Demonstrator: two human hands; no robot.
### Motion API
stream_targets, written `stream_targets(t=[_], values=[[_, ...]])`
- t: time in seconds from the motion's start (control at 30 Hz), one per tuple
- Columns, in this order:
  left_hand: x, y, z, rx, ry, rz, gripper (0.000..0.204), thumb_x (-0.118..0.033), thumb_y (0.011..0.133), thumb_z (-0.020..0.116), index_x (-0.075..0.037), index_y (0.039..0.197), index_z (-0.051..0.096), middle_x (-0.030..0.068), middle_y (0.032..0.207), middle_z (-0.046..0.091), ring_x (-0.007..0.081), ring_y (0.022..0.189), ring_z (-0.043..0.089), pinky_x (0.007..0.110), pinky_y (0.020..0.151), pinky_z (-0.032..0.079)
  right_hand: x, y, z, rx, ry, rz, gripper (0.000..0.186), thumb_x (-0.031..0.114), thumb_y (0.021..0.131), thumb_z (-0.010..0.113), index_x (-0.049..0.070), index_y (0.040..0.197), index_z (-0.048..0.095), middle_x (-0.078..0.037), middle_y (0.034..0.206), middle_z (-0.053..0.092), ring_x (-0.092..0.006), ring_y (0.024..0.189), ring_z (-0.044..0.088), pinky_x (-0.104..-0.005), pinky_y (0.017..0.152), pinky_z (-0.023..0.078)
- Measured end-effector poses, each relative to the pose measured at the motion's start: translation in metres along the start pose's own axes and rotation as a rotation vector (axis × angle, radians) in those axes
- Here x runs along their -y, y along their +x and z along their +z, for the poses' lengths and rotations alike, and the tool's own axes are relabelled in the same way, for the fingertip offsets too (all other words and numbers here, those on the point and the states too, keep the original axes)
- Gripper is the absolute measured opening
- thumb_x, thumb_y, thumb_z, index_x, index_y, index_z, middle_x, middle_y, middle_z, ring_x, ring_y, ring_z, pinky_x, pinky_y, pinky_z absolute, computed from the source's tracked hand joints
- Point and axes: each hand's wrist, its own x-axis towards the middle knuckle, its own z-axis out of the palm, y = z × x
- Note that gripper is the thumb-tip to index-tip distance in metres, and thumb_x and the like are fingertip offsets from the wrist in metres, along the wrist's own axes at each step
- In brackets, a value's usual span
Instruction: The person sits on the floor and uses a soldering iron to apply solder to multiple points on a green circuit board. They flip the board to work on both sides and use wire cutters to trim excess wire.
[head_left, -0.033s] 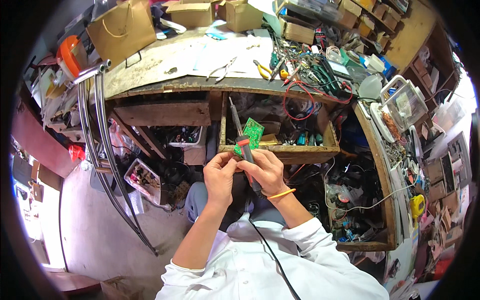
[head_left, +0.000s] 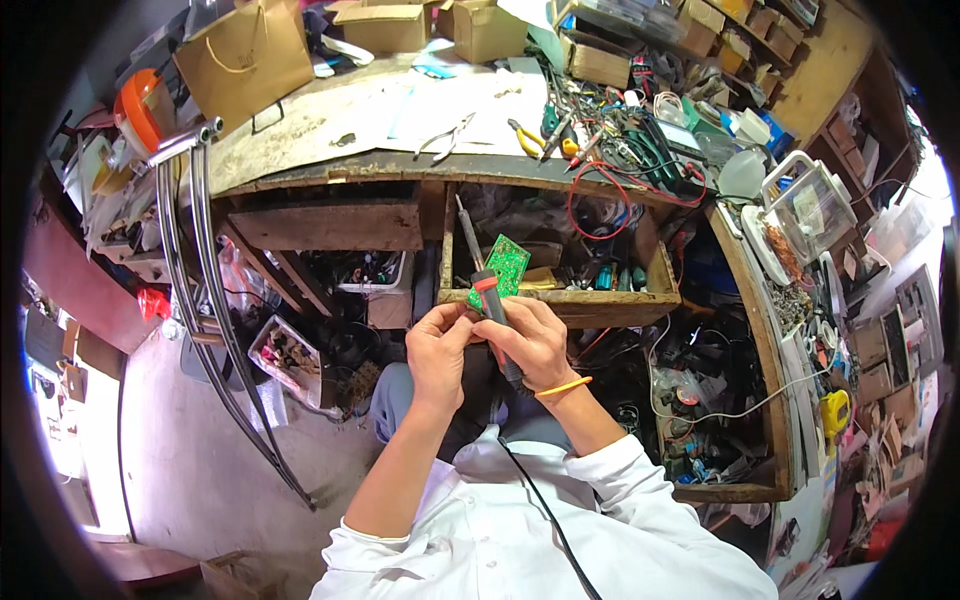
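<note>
A soldering iron point(head_left: 487, 287) with a dark handle and a red band lies in the grip of my right hand point(head_left: 533, 345), its metal tip pointing up and away. Behind the iron is a green circuit board point(head_left: 510, 258), solder side showing. The fingers of my left hand point(head_left: 437, 352) are closed at the board's near corner, and the right fingers are close beside them. Exactly how the fingertips meet the board is hidden. The iron's tip sticks out past the board, apart from it. A black cable point(head_left: 545, 510) runs down over my white shirt.
Before me is an open wooden drawer point(head_left: 600, 298) with assorted parts. On the bench point(head_left: 300, 150) lie pliers point(head_left: 445, 137), yellow-handled cutters point(head_left: 524, 140) and a red test lead point(head_left: 572, 205). Bent metal tubes point(head_left: 205, 260) stand at the left. A white cable point(head_left: 740, 409) crosses the right side.
</note>
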Motion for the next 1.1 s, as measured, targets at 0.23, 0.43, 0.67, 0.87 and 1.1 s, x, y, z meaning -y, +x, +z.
stream_targets(t=[0.23,0.43,0.67,0.87,1.1], values=[[0.003,0.009,-0.009,0.079,-0.156,-0.082,0.015,-0.006,0.093,0.065,0.004,0.104,0.065,0.0118,0.096,0.071,0.0191,0.085,0.071,0.031,0.080,0.058,0.005,-0.008,-0.020,-0.130,0.302,0.271,0.038,0.000,0.075,0.078,0.006,0.112,0.069,-0.013,0.094,0.068,-0.0284,0.079,0.065,-0.0352,0.070,0.052],[0.001,0.010,-0.008,0.086,-0.277,-0.132,0.015,-0.006,0.094,0.063,0.004,0.105,0.063,0.0129,0.097,0.071,0.0207,0.089,0.071,0.034,0.085,0.059,0.012,-0.024,-0.050,-0.298,0.618,0.521,0.036,0.027,0.096,0.066,-0.001,0.118,0.067,-0.012,0.103,0.062,-0.0154,0.078,0.063,-0.0270,0.072,0.051],[0.002,0.012,-0.009,0.073,-0.329,-0.103,0.012,-0.001,0.092,0.062,0.001,0.104,0.062,0.0138,0.098,0.071,0.0225,0.090,0.072,0.039,0.087,0.061,0.020,-0.054,-0.067,-0.505,0.980,0.851,0.030,0.011,0.093,0.061,-0.009,0.116,0.063,-0.019,0.101,0.068,-0.0236,0.085,0.070,-0.0352,0.065,0.061],[0.006,0.028,-0.008,0.036,-0.128,0.113,0.009,0.001,0.092,0.062,0.002,0.101,0.062,0.0113,0.094,0.069,0.0186,0.085,0.070,0.035,0.082,0.060,0.021,-0.068,-0.068,-0.550,1.110,0.929,0.027,0.006,0.091,0.060,-0.009,0.114,0.063,-0.021,0.105,0.068,-0.0252,0.086,0.071,-0.0377,0.066,0.062],[0.016,0.024,-0.010,-0.122,0.057,0.132,0.012,-0.004,0.091,0.068,0.002,0.101,0.065,0.0057,0.085,0.068,0.0108,0.068,0.063,0.025,0.059,0.054,0.045,-0.072,-0.058,-0.537,0.998,0.975,0.024,-0.005,0.089,0.062,-0.008,0.112,0.064,-0.020,0.102,0.068,-0.0250,0.085,0.072,-0.0378,0.068,0.064]])
